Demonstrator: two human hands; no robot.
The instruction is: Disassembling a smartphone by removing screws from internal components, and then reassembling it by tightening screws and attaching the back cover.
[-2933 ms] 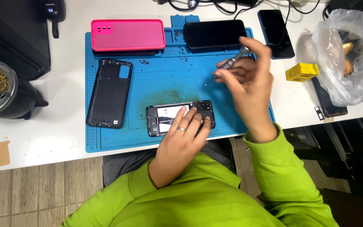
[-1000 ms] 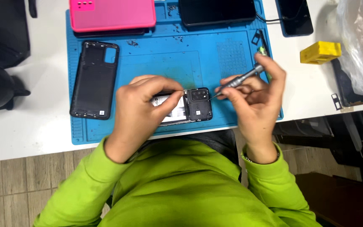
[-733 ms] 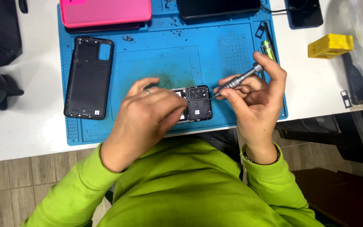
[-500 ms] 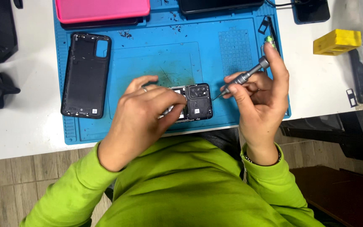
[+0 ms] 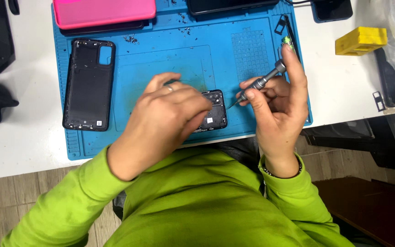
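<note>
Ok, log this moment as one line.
left hand: covering opened phone | right hand: gripping precision screwdriver | surface: blue repair mat

phone repair bench: blue repair mat point(image 5: 261, 50), opened phones

Ahead of the left hand point(image 5: 168, 116), the blue mat point(image 5: 161, 59) lies open up to the pink phone case point(image 5: 104, 11) at the far edge, with only small specks scattered there. To that hand's left, the black back cover point(image 5: 88, 84) blocks a sideways path. Under and just right of it sits the opened phone point(image 5: 213, 114), close to the right hand point(image 5: 277, 107), so the gap between the hands is narrow. Beyond the right hand, the mat's grid patch is bare; farther right, a yellow block point(image 5: 360, 40) stands on the white table point(image 5: 24, 142).
</note>
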